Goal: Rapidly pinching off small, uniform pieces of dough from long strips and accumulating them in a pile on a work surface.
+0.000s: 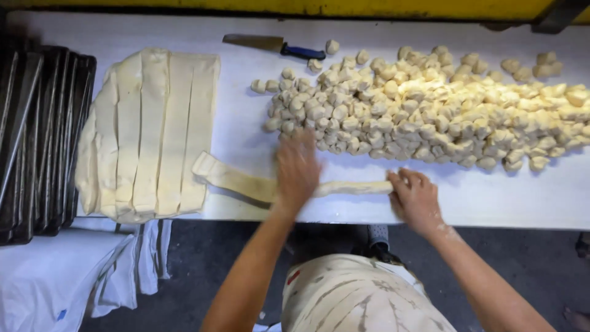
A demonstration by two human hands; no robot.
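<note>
Your hands roll a dough strip [344, 188] on the white surface [528, 197].
Left hand [296, 169] blurred, flat on it; right hand [413, 195] curled over its 3 o'clock end. Uneven pressure could tear it.

No packages, labels, signs or screens are showing anywhere in this view of the table.

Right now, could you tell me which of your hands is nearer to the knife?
Left. The left hand lies on the dough strip, almost directly below the knife at the table's far edge. The right hand holds the strip's end, farther right.
</note>
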